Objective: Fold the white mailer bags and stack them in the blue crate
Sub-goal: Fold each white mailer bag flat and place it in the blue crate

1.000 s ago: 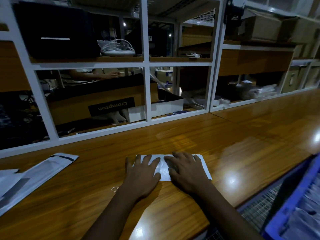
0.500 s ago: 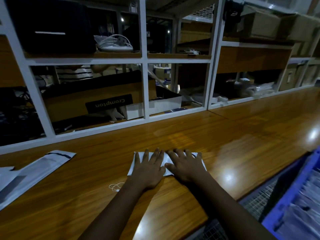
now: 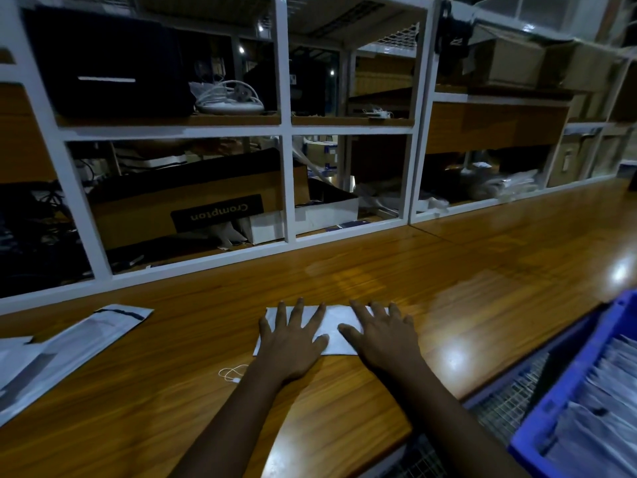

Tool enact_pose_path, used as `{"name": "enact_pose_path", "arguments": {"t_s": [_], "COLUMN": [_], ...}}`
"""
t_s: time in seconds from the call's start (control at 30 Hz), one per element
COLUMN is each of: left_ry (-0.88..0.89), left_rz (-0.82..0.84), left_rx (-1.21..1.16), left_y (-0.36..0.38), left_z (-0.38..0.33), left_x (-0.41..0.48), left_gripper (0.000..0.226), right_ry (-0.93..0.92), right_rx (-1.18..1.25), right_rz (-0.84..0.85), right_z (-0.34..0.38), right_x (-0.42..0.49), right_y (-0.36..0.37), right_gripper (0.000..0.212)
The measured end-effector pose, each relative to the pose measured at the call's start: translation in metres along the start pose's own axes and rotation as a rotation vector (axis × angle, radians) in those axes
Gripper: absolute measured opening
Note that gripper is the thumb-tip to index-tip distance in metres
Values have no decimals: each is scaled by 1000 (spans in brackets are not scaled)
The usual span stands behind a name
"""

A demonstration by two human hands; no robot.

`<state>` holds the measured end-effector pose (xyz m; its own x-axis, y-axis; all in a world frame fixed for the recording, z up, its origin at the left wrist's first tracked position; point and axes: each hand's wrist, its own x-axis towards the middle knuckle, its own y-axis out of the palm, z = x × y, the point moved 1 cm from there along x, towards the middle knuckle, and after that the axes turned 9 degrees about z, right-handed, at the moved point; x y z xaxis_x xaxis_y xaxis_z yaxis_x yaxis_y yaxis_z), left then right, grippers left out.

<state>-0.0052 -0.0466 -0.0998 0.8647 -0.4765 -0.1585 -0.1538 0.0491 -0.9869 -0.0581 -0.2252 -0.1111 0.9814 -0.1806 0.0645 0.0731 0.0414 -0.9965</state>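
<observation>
On the wooden table, folded mailer bag lies flat under both palms. Left hand and right hand press it, fingers straight and spread, nothing gripped. Blue crate sits well right.

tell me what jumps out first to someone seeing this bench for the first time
Two hands lie flat side by side, the left hand and the right hand, pressing a folded white bag onto the wooden bench at the middle. At the lower right a blue crate already holds stacked bags. Unfolded bags lie at the left edge, and a box marked Crompton sits in the white shelving behind.
</observation>
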Motion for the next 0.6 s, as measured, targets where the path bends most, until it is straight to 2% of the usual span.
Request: {"name": "enact_pose_path", "arguments": {"t_s": [0.1,0.23,0.3,0.37,0.43,0.6], "left_ry": [13,-7,-20,-34,-43,-22], "left_rz": [45,-49,-84,-107,-97,-60], "left_rx": [-28,6,-2,-8,-2,-18], "left_y": [-1,2,1,-2,-5,-3], "left_z": [3,5,8,12,15,15], "left_x": [1,-6,-10,-14,-14,-12], "left_gripper": [62,76,69,64,64,61], "right_ry": [22,-89,-207,-257,-256,-248], "right_rx": [22,30,77,92,81,100], "right_rz": [14,-68,-11,46,91,252], "right_z": [3,6,9,11,9,7], "right_x": [-1,-2,-4,-7,-7,3], "right_y": [-4,-10,-15,-19,-21,-37], "right_gripper": [99,84,80,89,95,91]}}
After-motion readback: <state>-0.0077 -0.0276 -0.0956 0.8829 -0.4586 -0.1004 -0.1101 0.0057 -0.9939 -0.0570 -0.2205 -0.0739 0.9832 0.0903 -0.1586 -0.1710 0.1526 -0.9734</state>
